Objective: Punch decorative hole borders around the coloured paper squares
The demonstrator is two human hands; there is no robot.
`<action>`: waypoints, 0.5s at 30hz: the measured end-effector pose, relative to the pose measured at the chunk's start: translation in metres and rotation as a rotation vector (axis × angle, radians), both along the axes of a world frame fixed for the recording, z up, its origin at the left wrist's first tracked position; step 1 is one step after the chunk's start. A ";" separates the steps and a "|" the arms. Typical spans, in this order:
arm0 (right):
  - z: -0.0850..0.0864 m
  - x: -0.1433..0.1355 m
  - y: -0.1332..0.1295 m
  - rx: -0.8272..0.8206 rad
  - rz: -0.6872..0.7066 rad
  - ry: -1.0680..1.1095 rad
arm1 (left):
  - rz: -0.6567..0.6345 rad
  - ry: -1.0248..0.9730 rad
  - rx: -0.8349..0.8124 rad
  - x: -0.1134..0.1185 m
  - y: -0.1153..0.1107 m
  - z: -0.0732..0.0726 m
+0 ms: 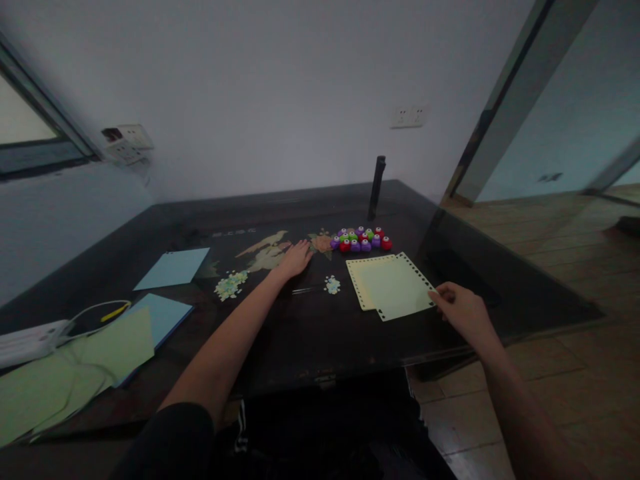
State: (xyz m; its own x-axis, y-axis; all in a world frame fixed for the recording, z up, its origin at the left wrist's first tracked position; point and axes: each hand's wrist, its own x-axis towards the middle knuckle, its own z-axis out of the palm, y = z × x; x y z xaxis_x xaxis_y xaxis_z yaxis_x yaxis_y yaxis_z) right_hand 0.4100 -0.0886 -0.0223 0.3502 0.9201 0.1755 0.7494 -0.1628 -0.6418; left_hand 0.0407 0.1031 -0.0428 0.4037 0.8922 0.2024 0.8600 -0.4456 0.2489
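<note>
My right hand (pixel 457 308) pinches the right edge of a pale sheet of paper (pixel 400 287) with a row of holes along its sides. That sheet lies over another punched sheet (pixel 361 293), slightly turned against it. Flat on the dark table, my left hand (pixel 296 258) rests with fingers stretched out and nothing in them. A small heap of pale paper bits (pixel 332 285) lies between the hands. Left of my left forearm is a larger heap of the bits (pixel 231 285). Beyond the sheets stand several red, green and purple ball-shaped pieces (pixel 361 240) in a cluster.
The dark table (pixel 310 340) has a printed flower design. Blue sheets (pixel 173 268) and yellow-green sheets (pixel 110 347) lie at the left, near a white power strip (pixel 30 343) with a cable and a yellow pen-like object (pixel 115 312). A black upright post (pixel 377 190) stands at the back.
</note>
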 end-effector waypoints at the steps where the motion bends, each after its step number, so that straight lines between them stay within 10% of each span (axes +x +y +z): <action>1: 0.000 -0.002 -0.001 0.020 -0.005 0.031 | -0.025 0.022 -0.017 -0.001 -0.003 0.000; 8: 0.002 -0.017 -0.003 0.136 0.023 0.574 | -0.254 0.032 -0.098 0.001 -0.057 0.012; 15: -0.002 -0.028 0.005 0.144 0.046 0.641 | -0.391 -0.051 -0.161 0.015 -0.096 0.020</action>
State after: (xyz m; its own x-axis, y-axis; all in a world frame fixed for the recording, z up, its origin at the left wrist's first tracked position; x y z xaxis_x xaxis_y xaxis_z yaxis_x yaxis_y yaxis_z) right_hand 0.3820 -0.0840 -0.0246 0.3871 0.9196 0.0671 0.2152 -0.0193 -0.9764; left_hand 0.0559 0.0072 -0.0228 0.7108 0.6961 0.1016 0.6188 -0.6874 0.3802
